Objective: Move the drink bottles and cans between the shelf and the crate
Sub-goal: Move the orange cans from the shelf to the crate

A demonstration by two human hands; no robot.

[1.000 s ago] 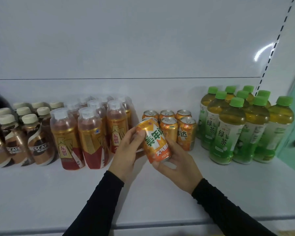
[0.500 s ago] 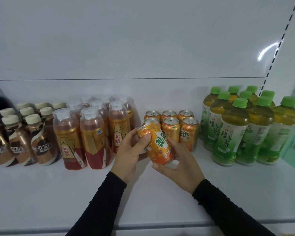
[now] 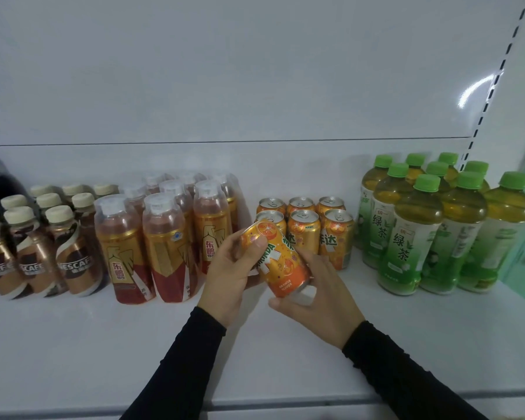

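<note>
While both hands, left (image 3: 231,277) and right (image 3: 315,298), are gripping tilted can (image 3: 278,259), aiming upright, seating in front of can rows (image 3: 303,225) on shelf (image 3: 103,344).

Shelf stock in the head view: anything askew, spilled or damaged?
Nothing spilled or damaged shows. Only the orange Mirinda can is tilted, top leaning left, held by the left hand and right hand in front of six upright orange cans.
</note>
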